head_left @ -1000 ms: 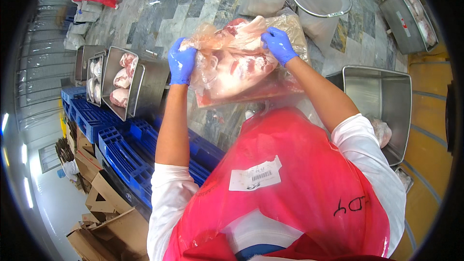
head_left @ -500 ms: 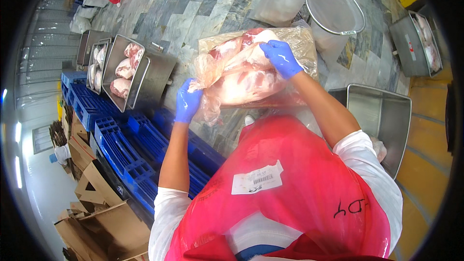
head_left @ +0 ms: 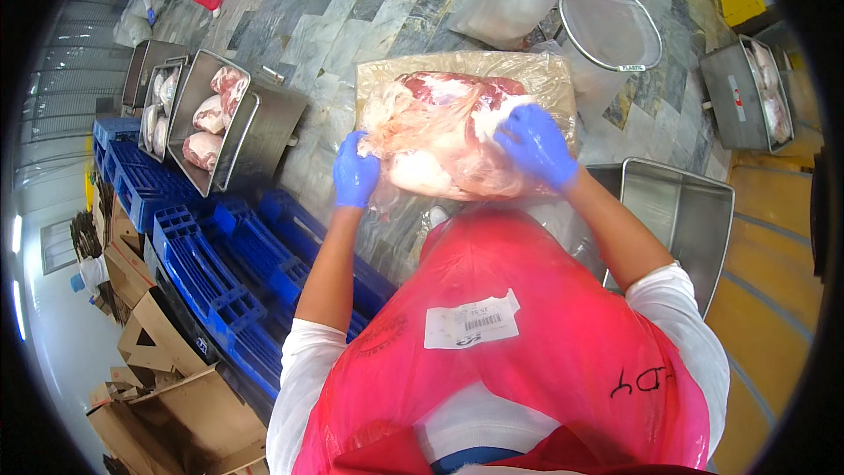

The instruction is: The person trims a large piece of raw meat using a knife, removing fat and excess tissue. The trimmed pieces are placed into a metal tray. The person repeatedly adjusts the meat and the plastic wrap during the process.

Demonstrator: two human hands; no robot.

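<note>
The person's left hand (head_left: 356, 174), in a blue glove, is at the near left corner of the tan box (head_left: 457, 60). Its fingers point up and away from the person, bunched and pinching a bit of clear plastic (head_left: 382, 119) beside the meat (head_left: 431, 174). The left forearm (head_left: 327, 268) comes up from below, almost straight, and leans a little to the right. The right hand (head_left: 538, 148), also in a blue glove, is over the right end of the meat, not far from the box's right edge. The back of this hand faces up, and its fingers are bent and reach to the left. I cannot tell if those fingers hold anything, because the hand hides what is under it. The right forearm (head_left: 620, 233) slants up and to the left from the lower right. Both arms reach out in front of the red apron (head_left: 545, 299). The big pink and white meat lies on the box, and it fills most of the middle and the near side. A strip of the box shows along its far edge. A steel bin (head_left: 677, 211) stands past the near right corner.
</note>
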